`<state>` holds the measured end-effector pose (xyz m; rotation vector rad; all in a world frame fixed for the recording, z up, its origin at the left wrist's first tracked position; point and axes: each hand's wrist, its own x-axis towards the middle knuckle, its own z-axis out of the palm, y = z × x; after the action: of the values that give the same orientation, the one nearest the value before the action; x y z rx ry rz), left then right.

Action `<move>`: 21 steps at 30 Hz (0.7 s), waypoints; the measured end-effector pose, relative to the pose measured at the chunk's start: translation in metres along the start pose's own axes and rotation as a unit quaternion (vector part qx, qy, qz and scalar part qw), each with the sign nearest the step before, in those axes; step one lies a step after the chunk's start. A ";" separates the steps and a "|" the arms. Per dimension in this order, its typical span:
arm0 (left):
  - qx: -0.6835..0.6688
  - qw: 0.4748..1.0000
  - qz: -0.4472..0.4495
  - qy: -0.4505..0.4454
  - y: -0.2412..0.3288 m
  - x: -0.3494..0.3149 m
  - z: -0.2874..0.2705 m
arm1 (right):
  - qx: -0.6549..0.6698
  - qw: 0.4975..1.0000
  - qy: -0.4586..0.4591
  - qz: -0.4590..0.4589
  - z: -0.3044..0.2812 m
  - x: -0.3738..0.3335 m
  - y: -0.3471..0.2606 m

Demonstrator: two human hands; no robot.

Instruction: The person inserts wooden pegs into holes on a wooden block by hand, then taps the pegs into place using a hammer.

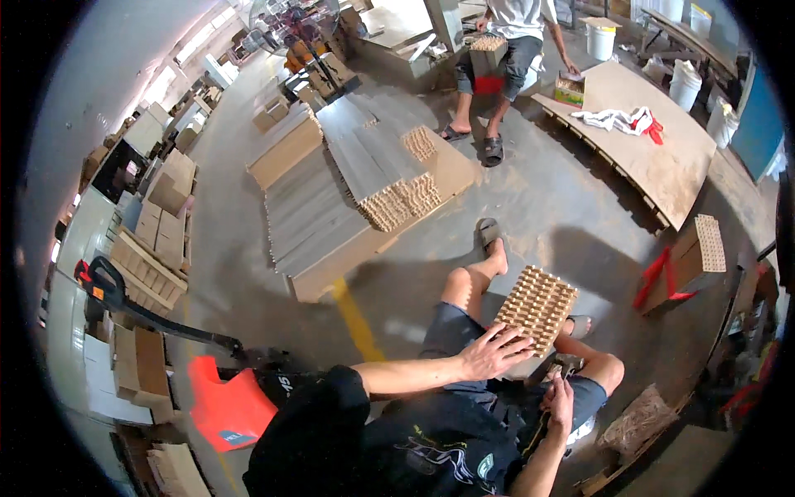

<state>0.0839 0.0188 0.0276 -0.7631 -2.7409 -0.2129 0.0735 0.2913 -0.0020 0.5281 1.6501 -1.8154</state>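
Note:
A tan block [538, 308] made of many rows of small knobbed ends stands between my knees. On its near left edge lies my left hand [497, 354], flat with the fingers stretched out. Just below the block's near right corner, my right hand [560, 399] is closed, thumb side up. A small greyish thing [568, 363] shows just above that fist; its kind, and whether the fist holds it, I cannot make out.
Grey boards with knobbed ends [364, 157] lie stacked ahead on the left. A red pallet jack [228, 402] stands at my left. Another person [509, 50] sits ahead beside a low wooden platform [638, 157]. A similar block with red straps [683, 265] stands right.

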 end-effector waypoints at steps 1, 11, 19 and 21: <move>0.000 1.000 0.001 0.007 0.001 0.000 0.000 | -0.006 1.000 -0.002 -0.004 0.000 -0.003 -0.001; -0.183 0.978 -0.092 -0.026 0.012 0.009 -0.008 | -0.072 0.994 0.076 -0.039 0.008 -0.037 -0.034; -0.180 0.957 -0.218 0.068 -0.038 0.029 0.003 | -0.112 0.992 0.055 -0.032 0.020 -0.056 -0.054; -0.191 0.952 -0.230 0.064 -0.039 0.035 0.013 | -0.142 0.985 0.058 -0.079 0.031 -0.061 -0.062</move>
<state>0.0323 0.0055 0.0234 -0.1630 -2.7380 -0.8773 0.0789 0.2728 0.0886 0.3908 2.0408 -1.6434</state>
